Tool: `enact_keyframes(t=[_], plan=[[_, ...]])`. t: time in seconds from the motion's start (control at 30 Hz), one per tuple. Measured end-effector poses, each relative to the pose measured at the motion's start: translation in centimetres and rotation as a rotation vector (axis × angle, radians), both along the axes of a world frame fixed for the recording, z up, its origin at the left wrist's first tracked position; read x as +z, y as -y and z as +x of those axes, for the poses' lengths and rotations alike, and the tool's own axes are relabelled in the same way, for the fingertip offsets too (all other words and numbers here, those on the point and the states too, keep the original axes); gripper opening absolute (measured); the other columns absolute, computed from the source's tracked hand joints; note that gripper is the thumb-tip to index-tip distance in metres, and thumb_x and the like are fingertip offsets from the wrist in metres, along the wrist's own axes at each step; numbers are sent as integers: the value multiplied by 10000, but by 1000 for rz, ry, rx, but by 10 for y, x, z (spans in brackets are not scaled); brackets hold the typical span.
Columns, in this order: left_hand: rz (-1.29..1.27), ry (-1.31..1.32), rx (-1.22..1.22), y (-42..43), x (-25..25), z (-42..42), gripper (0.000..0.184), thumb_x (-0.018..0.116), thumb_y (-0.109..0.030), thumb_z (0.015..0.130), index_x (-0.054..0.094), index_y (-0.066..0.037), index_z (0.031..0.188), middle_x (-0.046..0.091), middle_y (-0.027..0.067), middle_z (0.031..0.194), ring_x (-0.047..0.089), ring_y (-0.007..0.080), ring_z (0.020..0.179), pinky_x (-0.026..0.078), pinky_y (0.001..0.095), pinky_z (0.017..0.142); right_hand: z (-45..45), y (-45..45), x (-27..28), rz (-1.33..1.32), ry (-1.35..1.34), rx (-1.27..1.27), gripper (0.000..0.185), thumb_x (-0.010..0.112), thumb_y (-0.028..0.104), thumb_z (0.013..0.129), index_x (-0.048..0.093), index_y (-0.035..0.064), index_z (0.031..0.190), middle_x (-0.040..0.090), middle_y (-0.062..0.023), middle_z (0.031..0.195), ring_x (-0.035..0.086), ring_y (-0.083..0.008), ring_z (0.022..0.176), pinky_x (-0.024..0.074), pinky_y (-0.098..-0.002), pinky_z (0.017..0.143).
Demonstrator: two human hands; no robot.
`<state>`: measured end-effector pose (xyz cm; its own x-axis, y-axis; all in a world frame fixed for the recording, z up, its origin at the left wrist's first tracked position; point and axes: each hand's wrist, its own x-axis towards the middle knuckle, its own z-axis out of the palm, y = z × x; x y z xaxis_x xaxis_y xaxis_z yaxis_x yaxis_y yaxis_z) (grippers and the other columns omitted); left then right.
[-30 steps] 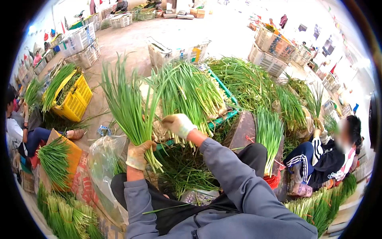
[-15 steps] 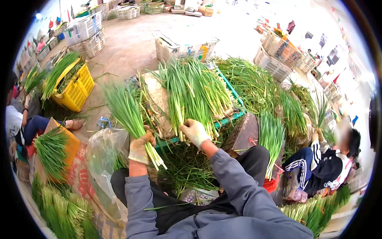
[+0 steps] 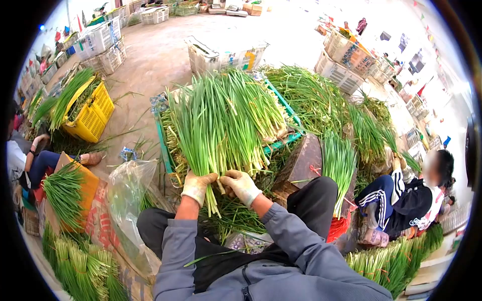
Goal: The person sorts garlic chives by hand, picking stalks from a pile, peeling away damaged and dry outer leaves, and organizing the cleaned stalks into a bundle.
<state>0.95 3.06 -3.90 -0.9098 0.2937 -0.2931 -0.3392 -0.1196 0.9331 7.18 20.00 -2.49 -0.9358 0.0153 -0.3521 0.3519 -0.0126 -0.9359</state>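
Note:
My left hand (image 3: 199,185), in a pale work glove, is closed around the lower stems of a bunch of garlic chives (image 3: 198,145), whose white ends (image 3: 212,203) stick out below the fist. Close beside it, my gloved right hand (image 3: 241,187) pinches a few chive stems near their base. The bunch leans over a broad heap of chives (image 3: 246,110) lying on a teal crate (image 3: 279,145). Its leaves point away from me. My right fingertips are partly hidden behind the hand.
Trimmed chives (image 3: 338,165) lie by my right knee, near red ties (image 3: 339,227). A clear plastic bag (image 3: 128,185) is at left, with a yellow basket (image 3: 93,115) beyond. Another person (image 3: 401,200) sits at right. A white crate (image 3: 228,57) stands ahead.
My left hand has brought its bunch rightward onto the heap, beside my right hand. The bare board there is now covered by leaves. My right hand has moved slightly down and left.

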Motion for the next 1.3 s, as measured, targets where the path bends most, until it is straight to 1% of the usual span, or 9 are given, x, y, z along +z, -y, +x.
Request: enact_keyframes(t=[0.2,0.27,0.37,0.4,0.43,0.53,0.73,0.87,1.3], plan=[[-16,154,231,14,6,-4,511,807,-12,733,577,44,1186,688,158,961,660,261,723,538,392,666,48,-11,-45,309,-37,155,306,637,270,873,653,-35,874,653,-133,671,647,-207,625,514,-361,590],[74,107,249,23,-9,-10,372,788,-17,764,628,51,1092,690,162,944,668,255,692,547,383,604,68,-24,-118,936,-23,907,266,615,283,861,720,44,912,709,-159,879,676,-306,800,529,-425,797],[68,46,331,19,5,-2,297,762,-12,796,642,39,1062,692,144,911,657,254,658,543,370,558,71,-34,-96,1087,51,1191,254,627,267,858,741,60,951,719,-166,925,681,-302,826,536,-412,797],[62,62,329,18,13,5,297,762,-12,796,642,39,1062,692,144,911,657,254,658,543,370,558,58,-42,-125,1130,-428,871,276,646,287,871,726,37,959,711,-144,858,659,-286,734,534,-384,708],[6,152,278,19,21,10,295,765,-11,790,651,45,1056,696,147,938,669,263,719,547,383,613,45,-29,-45,673,-203,397,361,637,335,851,699,-20,873,678,-194,812,668,-340,753,536,-425,724],[-5,133,153,15,21,10,307,770,-45,793,673,40,1071,704,106,953,651,224,802,518,359,730,2,-11,21,132,-10,55,378,616,322,936,662,-8,1113,691,-70,858,596,-105,605,475,-267,547],[29,48,54,10,13,12,282,751,-11,794,637,28,1049,673,109,858,635,227,666,514,360,588,-66,1,10,89,13,-200,637,652,416,908,508,-31,1338,655,-86,846,571,-118,548,463,-270,495],[21,26,32,14,10,10,281,750,-10,791,631,34,1042,670,105,837,632,225,646,511,350,580,-78,-4,15,17,55,-3,475,665,364,918,610,-37,1167,635,-80,768,582,-133,540,478,-289,469],[-62,153,371,22,-1,-13,324,776,-27,733,598,149,940,683,156,750,642,235,584,495,350,505,-20,-42,19,-422,-238,-502,166,637,231,963,646,68,995,679,-68,944,633,-130,719,496,-254,554]])
